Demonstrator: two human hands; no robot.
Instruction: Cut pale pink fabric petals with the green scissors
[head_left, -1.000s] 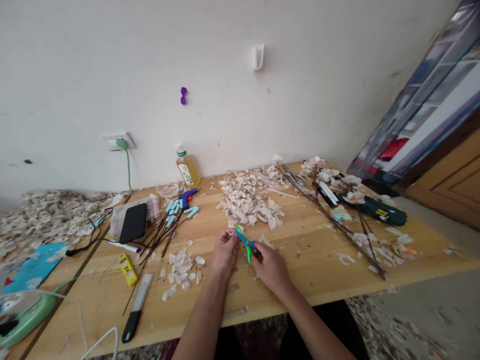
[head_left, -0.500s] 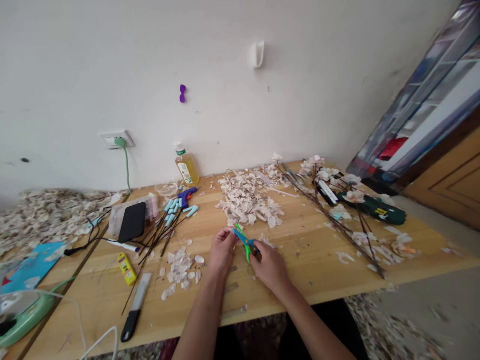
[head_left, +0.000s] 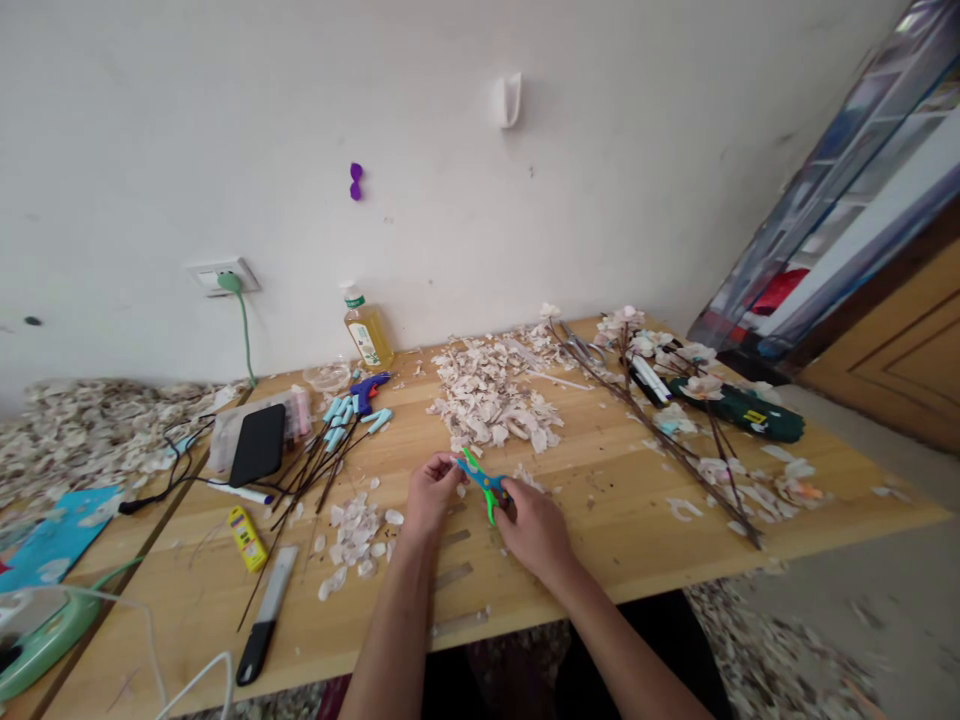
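Note:
My right hand (head_left: pixel 532 525) is closed around the handles of small green and blue scissors (head_left: pixel 480 476), low over the wooden table (head_left: pixel 600 520). The blades point up and left toward my left hand (head_left: pixel 429 495), whose fingers pinch something small and pale at the blade tips; I cannot make out what it is. A heap of pale shell-like flakes (head_left: pixel 495 400) lies just beyond both hands. A smaller cluster of flakes (head_left: pixel 356 530) lies left of my left hand.
A bundle of dark wire stems with light blue tips (head_left: pixel 330 440), a blue glue gun (head_left: pixel 369 388), an oil bottle (head_left: pixel 366 330), a black phone (head_left: pixel 259 445), a yellow tube (head_left: pixel 247 538) and a utility knife (head_left: pixel 262 620) lie left. Flowered branches (head_left: pixel 675 420) and a dark green tool (head_left: pixel 742 410) lie right.
Both hands and the scissors stay together in nearly the same spot on the table. The view has shifted slightly, so everything sits a little further left and higher.

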